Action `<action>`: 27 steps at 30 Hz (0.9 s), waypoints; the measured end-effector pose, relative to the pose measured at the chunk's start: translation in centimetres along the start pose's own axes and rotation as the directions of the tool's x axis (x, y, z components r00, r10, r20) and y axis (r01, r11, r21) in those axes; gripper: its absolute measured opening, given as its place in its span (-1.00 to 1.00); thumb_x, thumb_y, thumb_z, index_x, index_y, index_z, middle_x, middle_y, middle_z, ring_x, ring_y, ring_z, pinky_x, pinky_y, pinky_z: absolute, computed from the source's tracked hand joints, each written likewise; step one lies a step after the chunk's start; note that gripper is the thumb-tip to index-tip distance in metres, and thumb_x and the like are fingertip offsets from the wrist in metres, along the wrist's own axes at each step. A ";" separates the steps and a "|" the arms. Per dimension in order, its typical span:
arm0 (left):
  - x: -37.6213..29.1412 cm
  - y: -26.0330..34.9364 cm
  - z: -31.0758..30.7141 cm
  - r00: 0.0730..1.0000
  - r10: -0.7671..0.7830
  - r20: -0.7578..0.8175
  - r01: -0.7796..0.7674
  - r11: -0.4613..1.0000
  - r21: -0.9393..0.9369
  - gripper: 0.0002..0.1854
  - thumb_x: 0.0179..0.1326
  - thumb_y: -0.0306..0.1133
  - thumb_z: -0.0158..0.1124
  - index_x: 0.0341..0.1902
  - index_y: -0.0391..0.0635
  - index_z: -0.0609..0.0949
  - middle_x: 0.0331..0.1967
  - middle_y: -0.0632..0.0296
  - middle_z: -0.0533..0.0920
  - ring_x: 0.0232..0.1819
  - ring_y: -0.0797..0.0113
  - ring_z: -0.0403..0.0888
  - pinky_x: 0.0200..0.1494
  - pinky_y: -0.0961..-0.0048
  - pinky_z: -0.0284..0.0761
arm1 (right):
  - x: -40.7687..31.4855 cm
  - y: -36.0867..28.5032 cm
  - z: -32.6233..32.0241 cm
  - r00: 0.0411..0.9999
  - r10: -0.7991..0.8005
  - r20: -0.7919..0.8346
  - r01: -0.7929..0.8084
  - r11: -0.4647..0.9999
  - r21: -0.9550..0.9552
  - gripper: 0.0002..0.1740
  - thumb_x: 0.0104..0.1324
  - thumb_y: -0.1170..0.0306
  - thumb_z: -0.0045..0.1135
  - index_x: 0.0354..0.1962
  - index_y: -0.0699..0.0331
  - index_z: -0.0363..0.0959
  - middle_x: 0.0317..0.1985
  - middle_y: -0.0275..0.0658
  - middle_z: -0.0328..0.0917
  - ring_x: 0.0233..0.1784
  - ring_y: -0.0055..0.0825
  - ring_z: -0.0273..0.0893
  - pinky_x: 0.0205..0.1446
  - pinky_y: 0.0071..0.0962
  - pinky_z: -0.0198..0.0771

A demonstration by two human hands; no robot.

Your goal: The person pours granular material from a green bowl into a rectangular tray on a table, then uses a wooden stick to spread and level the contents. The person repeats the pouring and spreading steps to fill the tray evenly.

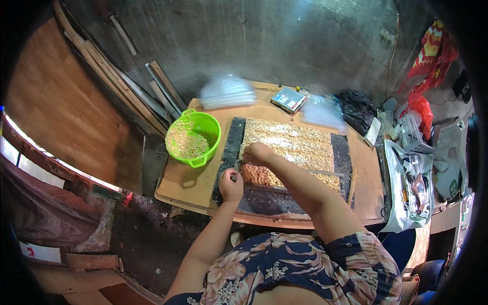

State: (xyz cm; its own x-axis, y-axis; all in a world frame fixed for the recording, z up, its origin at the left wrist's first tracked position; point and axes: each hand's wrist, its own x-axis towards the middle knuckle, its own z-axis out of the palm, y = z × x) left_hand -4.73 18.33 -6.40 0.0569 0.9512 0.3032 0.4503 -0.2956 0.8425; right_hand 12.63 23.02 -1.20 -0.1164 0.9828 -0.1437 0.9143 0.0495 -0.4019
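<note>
My left hand (230, 187) is closed around a small dark object (233, 177) at the left edge of a black board (233, 131); most of the object is hidden. My right hand (257, 154) is bent downward over the left part of the grain rows, its fingertips partly hidden, and I cannot tell what it holds. Several long rows of pale puffed grain (289, 137) lie side by side on the board, with a shiny surface. In the nearest row, a reddish-brown stretch of grain (255, 174) lies just below my right hand, and pale grain continues beyond my forearm.
A green plastic basin (199, 162) with loose pale grain stands left of the board. Behind are stacked clear plastic bags (228, 93), a small box (288, 100) and more clear plastic (324, 112). A black plastic bag (358, 110), white basket (417, 143) and wooden stick (351, 187) are rightward.
</note>
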 end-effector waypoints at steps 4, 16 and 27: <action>-0.3 1.1 -0.2 0.980 0.179 0.090 -0.170 0.981 -0.097 -0.77 -0.05 -0.53 0.22 -0.25 -0.16 0.48 -0.08 0.01 0.54 -0.02 -0.01 0.48 0.04 0.18 0.40 | 0.5 -1.0 -0.1 0.991 0.136 0.004 -0.136 0.991 -0.015 -0.68 0.14 0.15 0.07 -0.34 0.20 0.60 -0.29 -0.07 0.60 -0.18 -0.12 0.57 -0.07 -0.22 0.46; 0.3 1.4 -2.5 0.814 0.178 0.552 -0.459 0.779 0.426 -0.07 0.03 0.15 0.13 0.37 -0.22 0.17 0.43 -0.08 0.03 0.47 -0.07 -0.13 0.34 -0.25 -0.28 | -6.7 0.2 -1.5 0.888 0.157 -0.433 -0.105 0.984 0.143 -0.65 0.10 0.32 0.20 -0.12 0.18 0.48 -0.16 -0.06 0.53 -0.10 -0.07 0.48 -0.01 -0.19 0.38; 0.0 3.8 -2.2 0.707 0.185 0.683 -0.605 0.658 0.449 -0.06 0.02 0.15 0.18 0.37 -0.19 0.16 0.42 0.02 0.08 0.48 -0.01 -0.16 0.35 -0.28 -0.42 | -33.0 12.4 0.0 0.222 0.619 -0.753 -0.592 0.699 0.400 -0.46 0.05 0.53 0.10 0.07 0.29 0.34 0.04 0.00 0.42 0.15 -0.04 0.33 0.22 -0.22 0.24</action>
State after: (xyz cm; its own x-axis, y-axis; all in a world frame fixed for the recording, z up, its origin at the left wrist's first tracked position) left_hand -4.94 16.97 -2.20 0.7315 0.6786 0.0661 0.6617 -0.7299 0.1714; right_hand 27.77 -8.80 -1.45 0.8325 0.3831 0.4001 0.5529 -0.6187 -0.5581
